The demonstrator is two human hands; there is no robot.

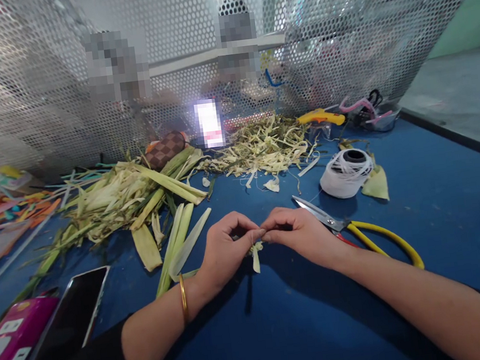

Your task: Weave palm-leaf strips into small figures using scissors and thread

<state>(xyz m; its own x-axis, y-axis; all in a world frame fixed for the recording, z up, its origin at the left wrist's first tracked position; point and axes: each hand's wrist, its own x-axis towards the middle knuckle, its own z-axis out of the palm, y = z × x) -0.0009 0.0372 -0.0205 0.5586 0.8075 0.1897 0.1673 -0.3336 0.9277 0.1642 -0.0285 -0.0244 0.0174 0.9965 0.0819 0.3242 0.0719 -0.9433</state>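
My left hand [226, 248] and my right hand [300, 234] meet fingertip to fingertip above the blue table [282, 325]. Both are closed in a pinch on a small folded leaf piece [256, 253], whose pale end hangs down between them. A thin white thread seems to run from the pinch, though it is hard to make out. A gold bangle sits on my left wrist. Scissors with yellow handles [358, 227] lie just behind my right hand. A spool of white thread [346, 172] stands further back on the right.
A heap of long green leaves [129, 195] lies at left, with leaf trimmings [262, 143] behind. A dark phone [79, 308] and pink box [13, 339] sit at lower left. A yellow glue gun [322, 116] lies by the perforated metal screen [38, 81].
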